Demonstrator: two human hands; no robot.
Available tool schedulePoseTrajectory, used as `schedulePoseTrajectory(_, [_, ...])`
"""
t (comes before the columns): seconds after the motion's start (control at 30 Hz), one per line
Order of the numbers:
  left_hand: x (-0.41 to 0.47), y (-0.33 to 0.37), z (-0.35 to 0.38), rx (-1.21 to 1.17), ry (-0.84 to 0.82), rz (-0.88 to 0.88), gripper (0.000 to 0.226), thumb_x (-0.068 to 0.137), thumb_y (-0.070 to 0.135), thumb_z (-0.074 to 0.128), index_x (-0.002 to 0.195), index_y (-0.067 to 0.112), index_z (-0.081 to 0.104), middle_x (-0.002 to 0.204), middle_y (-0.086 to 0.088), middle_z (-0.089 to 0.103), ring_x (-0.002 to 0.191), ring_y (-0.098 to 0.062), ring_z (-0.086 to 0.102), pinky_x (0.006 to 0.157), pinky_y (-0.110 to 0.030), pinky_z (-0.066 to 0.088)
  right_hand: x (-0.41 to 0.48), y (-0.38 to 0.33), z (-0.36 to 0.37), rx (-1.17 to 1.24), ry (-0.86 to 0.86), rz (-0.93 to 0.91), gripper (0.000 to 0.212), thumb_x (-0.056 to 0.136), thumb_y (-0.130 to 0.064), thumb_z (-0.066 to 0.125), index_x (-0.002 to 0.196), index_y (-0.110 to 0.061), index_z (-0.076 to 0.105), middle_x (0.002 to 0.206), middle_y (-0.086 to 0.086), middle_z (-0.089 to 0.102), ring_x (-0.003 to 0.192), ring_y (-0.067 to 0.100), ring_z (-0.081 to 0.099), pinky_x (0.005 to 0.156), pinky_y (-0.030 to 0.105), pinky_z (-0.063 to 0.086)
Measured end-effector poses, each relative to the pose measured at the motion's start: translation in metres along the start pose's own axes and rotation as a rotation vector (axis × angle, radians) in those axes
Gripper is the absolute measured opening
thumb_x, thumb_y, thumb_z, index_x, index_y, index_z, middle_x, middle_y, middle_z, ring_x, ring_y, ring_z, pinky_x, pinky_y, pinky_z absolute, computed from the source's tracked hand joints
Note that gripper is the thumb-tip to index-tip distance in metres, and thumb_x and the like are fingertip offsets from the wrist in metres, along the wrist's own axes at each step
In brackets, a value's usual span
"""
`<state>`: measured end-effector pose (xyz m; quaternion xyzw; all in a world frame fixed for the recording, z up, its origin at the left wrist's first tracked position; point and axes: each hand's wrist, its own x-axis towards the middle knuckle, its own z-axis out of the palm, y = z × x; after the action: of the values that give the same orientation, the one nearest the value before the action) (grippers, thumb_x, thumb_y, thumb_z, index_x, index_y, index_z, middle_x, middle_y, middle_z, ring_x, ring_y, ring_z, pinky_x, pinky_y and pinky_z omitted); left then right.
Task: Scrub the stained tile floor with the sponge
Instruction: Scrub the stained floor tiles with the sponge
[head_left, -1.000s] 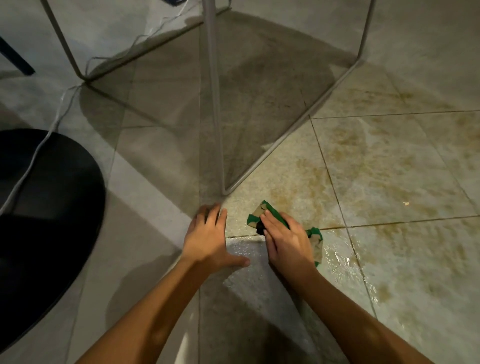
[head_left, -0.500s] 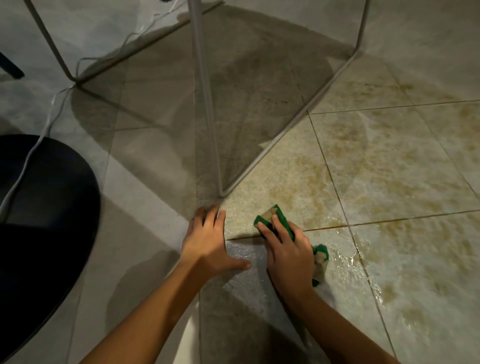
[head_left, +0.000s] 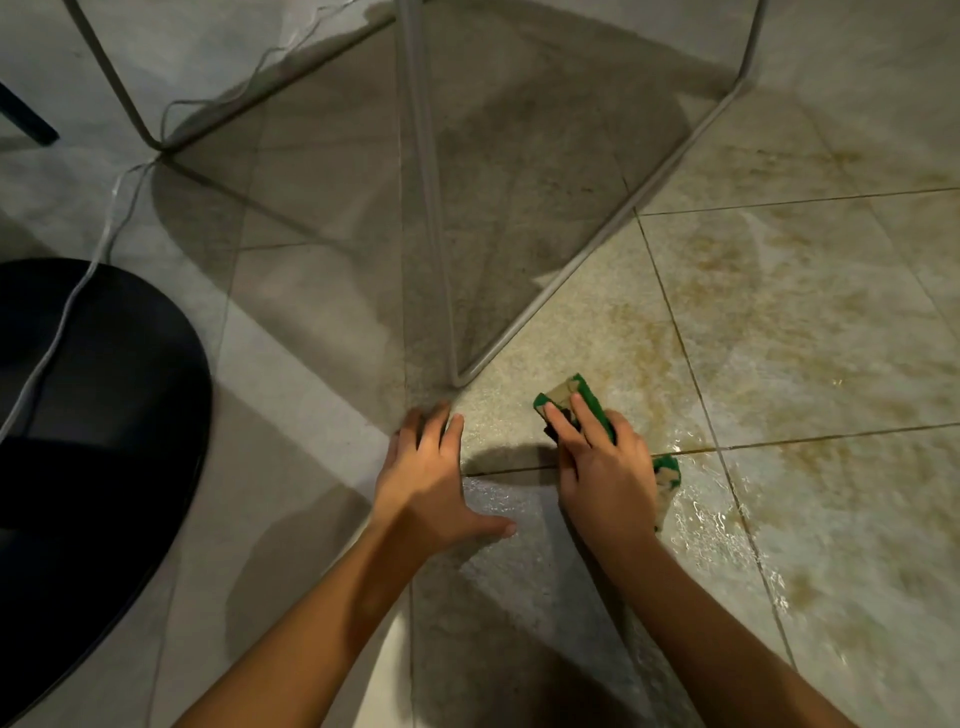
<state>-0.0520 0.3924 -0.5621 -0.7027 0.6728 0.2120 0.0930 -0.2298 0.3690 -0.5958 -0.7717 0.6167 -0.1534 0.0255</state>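
A green and tan sponge (head_left: 569, 393) lies flat on the wet tile floor (head_left: 810, 322), across a grout line. My right hand (head_left: 605, 467) lies on top of it with straight fingers and presses it down; both ends of the sponge stick out past the hand. My left hand (head_left: 426, 478) rests flat on the floor just left of it, fingers spread and thumb out. Brown stains and shiny water cover the tiles to the right of the sponge.
A thin metal frame leg (head_left: 431, 208) meets the floor just beyond the hands, and its floor bar (head_left: 597, 244) runs off to the upper right. A black round seat (head_left: 93, 415) fills the left side. A white cable (head_left: 78, 291) trails over it.
My right hand has slid the sponge to the right and slightly away along the tile. My left hand has stayed planted on the floor.
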Motion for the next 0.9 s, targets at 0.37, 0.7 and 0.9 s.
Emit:
schedulePoseTrajectory(0.37, [-0.001, 0.000, -0.001, -0.013, -0.012, -0.002, 0.129, 0.058, 0.083, 0.058, 0.151, 0.018, -0.003, 0.158, 0.005, -0.004, 0.145, -0.026, -0.007, 0.120, -0.040, 0.008, -0.025, 0.014, -0.036, -0.026, -0.089, -0.099, 0.061, 0.084, -0.051, 0.050, 0.121, -0.003, 0.059, 0.127, 0.016, 0.056, 0.092, 0.023, 0.066, 0.067, 0.030, 0.055])
schedulePoseTrajectory(0.7, [-0.002, 0.000, -0.003, -0.004, -0.045, -0.007, 0.129, 0.058, 0.084, 0.056, 0.151, 0.018, -0.005, 0.159, 0.004, -0.005, 0.145, -0.026, -0.009, 0.120, -0.042, 0.007, -0.034, 0.035, -0.030, 0.064, -0.090, -0.147, 0.045, 0.074, -0.029, 0.064, 0.112, -0.003, 0.063, 0.108, 0.010, 0.062, 0.091, 0.025, 0.059, 0.067, 0.034, 0.055])
schedulePoseTrajectory(0.9, [-0.003, 0.000, -0.001, -0.013, -0.028, -0.001, 0.128, 0.059, 0.084, 0.055, 0.151, 0.018, -0.004, 0.159, 0.005, -0.005, 0.145, -0.026, -0.010, 0.120, -0.041, 0.005, -0.025, 0.014, -0.027, 0.202, -0.079, -0.147, 0.046, 0.075, -0.009, 0.068, 0.120, -0.007, 0.057, 0.085, 0.000, 0.057, 0.069, 0.007, 0.048, 0.054, 0.012, 0.037])
